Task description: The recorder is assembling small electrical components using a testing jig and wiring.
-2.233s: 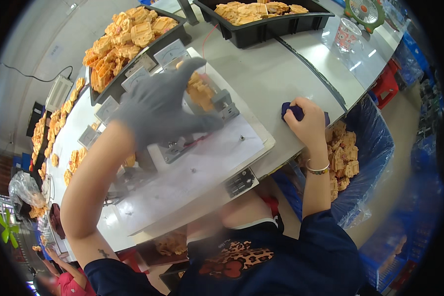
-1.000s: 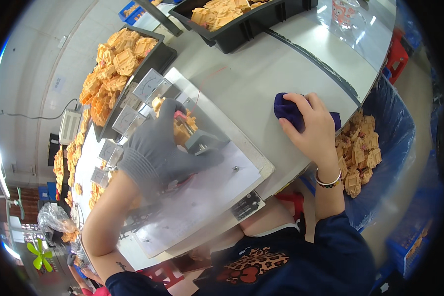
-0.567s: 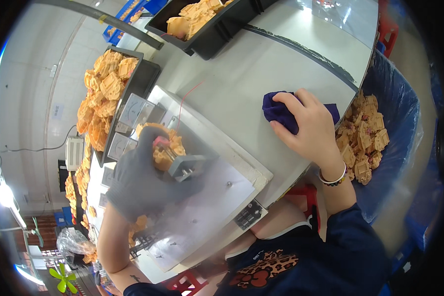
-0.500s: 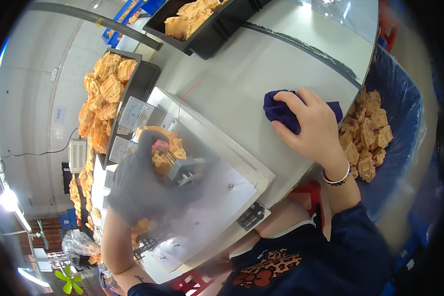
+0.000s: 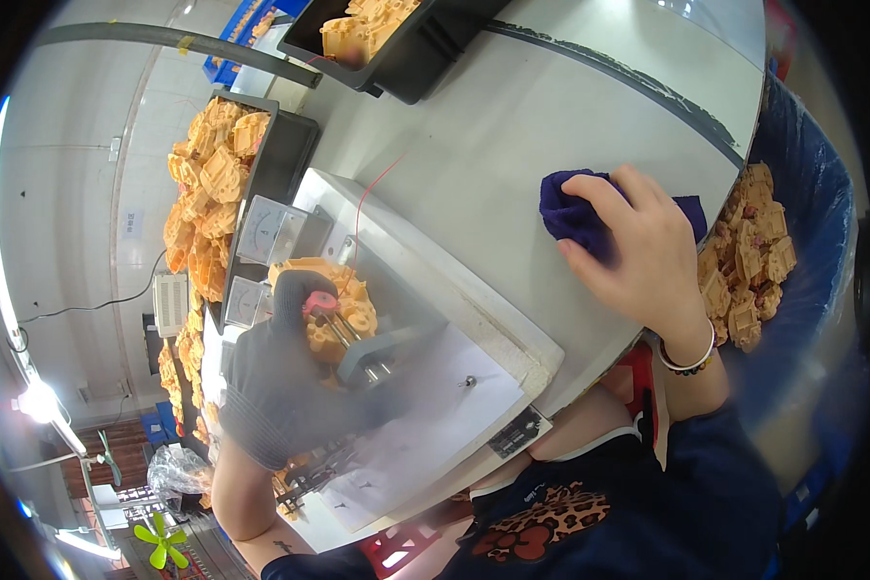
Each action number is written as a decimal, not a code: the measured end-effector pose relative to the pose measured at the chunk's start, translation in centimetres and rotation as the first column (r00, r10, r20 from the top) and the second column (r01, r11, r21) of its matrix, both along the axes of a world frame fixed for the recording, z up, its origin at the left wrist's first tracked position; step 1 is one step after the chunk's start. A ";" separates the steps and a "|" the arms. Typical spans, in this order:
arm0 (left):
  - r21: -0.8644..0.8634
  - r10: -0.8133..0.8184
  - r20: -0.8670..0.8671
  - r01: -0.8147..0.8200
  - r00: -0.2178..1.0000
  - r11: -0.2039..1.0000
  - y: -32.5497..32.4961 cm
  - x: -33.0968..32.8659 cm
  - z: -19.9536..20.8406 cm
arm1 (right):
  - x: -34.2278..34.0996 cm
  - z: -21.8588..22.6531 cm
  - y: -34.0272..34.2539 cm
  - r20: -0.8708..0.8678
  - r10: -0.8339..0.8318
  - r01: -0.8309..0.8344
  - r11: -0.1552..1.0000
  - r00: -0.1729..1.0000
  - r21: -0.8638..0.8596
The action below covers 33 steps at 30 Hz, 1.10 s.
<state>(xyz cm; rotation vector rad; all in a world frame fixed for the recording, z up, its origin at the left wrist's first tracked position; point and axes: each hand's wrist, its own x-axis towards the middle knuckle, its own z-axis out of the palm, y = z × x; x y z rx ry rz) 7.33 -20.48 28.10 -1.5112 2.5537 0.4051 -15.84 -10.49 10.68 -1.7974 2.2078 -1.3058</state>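
Observation:
My left hand (image 5: 285, 372), in a dark grey glove, is closed at a tan plastic part (image 5: 362, 311) on the white machine (image 5: 454, 271). A small pink piece (image 5: 321, 305) shows at its fingertips, in front of the metal rods of a grey fixture (image 5: 382, 358). The palm side of this hand is hidden. My bare right hand (image 5: 652, 256) grips a bunched purple cloth (image 5: 578, 208) on the grey tabletop, thumb and fingers bent around it. A thin red wire (image 5: 361, 208) rises from beside the tan part.
Two dial meters (image 5: 273, 230) stand behind the fixture. Black bins heaped with tan parts stand at far left (image 5: 290, 155) and at the back (image 5: 425, 63). Right of the table, a blue-lined container (image 5: 817, 251) holds more parts. A metal bar (image 5: 174, 41) crosses the upper left.
The whole view has shifted slightly, so most things sit farther right. My left hand stays at the tan part, and my right hand still holds the purple cloth.

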 end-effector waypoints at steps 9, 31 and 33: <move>0.038 0.033 0.025 -0.034 0.999 0.999 -0.4 -0.7 -0.4 | -0.1 -0.3 0.0 -0.020 -0.026 0.026 1.000 0.999 0.001; -0.103 -0.059 -0.107 0.048 0.992 0.994 0.4 0.2 -1.4 | 0.0 0.1 -0.1 -0.009 0.002 -0.002 1.000 1.000 0.002; -0.076 -0.028 -0.119 0.019 0.993 0.997 0.4 0.0 -1.2 | 0.0 0.1 0.0 0.004 -0.002 0.002 1.000 1.000 0.011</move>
